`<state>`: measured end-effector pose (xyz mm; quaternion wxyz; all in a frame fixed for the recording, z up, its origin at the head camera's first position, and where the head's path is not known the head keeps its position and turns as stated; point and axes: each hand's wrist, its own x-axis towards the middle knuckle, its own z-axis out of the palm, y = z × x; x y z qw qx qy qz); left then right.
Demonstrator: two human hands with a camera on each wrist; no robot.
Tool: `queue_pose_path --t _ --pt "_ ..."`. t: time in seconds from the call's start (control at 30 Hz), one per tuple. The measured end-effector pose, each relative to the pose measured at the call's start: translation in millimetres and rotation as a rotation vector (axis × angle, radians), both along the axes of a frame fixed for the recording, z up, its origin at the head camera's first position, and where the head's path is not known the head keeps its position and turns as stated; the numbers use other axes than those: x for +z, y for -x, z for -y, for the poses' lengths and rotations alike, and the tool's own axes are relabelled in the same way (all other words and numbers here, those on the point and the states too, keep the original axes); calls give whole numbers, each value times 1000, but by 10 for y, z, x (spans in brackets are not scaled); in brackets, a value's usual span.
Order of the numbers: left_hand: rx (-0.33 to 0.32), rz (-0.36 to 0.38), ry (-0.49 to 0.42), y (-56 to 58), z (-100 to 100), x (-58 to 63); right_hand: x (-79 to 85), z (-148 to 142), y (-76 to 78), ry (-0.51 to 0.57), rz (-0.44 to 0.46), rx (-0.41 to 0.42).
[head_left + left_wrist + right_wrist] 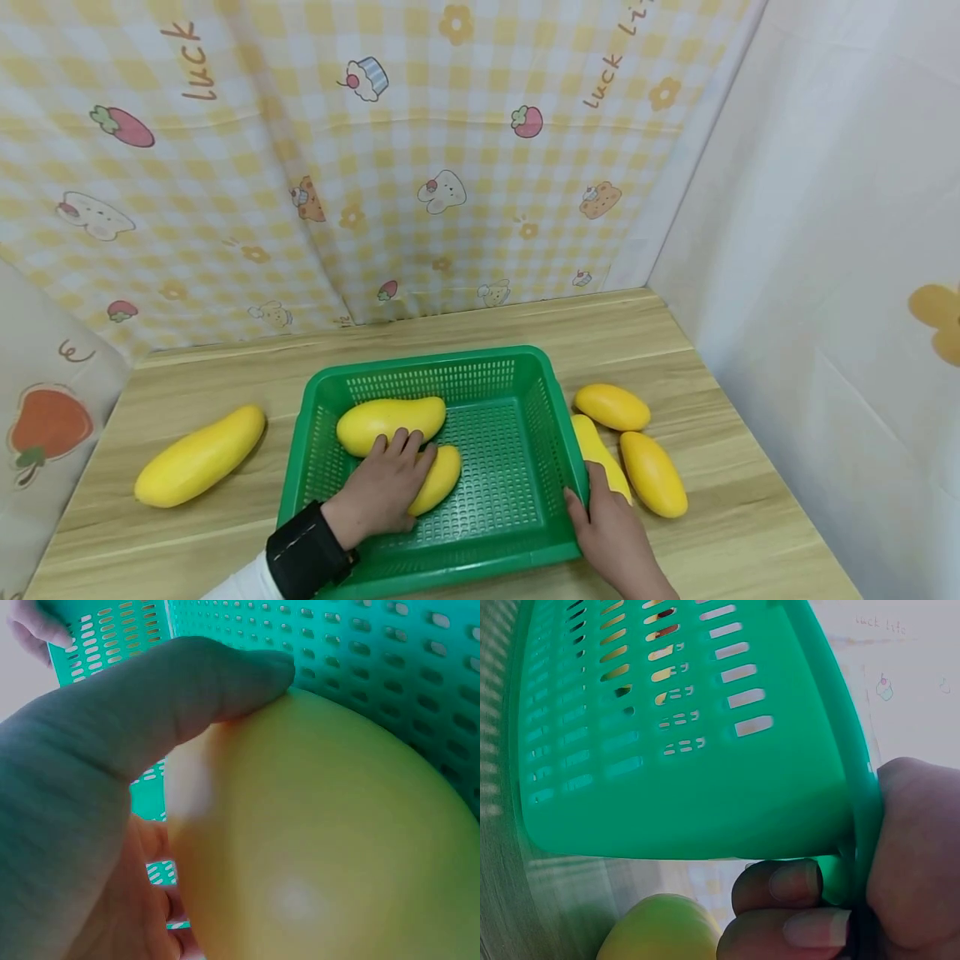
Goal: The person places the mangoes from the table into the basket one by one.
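Gripping the smaller mango (442, 479) with my left hand (384, 490), thumb and fingers around it, I have it under my palm inside the green basket (495, 454); its long axis slants away to my right. A longer mango (386, 421) lies just beyond. My right hand (613, 537), farther off, clasps the right rim (566, 421).

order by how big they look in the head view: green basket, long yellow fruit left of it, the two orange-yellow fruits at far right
1. Green basket
2. Long yellow fruit
3. Front orange-yellow fruit, rear orange-yellow fruit: nearly alike; the front one lies nearer, so unranked.
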<state>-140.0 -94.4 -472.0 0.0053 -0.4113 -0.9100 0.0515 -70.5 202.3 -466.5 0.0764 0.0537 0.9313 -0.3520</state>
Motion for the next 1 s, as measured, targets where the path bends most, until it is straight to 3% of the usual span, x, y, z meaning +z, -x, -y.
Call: queue_pose_path --t 0.17,0.53,1.0 --pt "14 -14 8 -16 5 13 -4 -9 -3 15 -8 3" --pt "-75 25 -1 9 -4 23 -11 -4 4 18 -2 -1" --pt "-122 58 -34 26 32 89 -34 1 -8 27 -11 2"
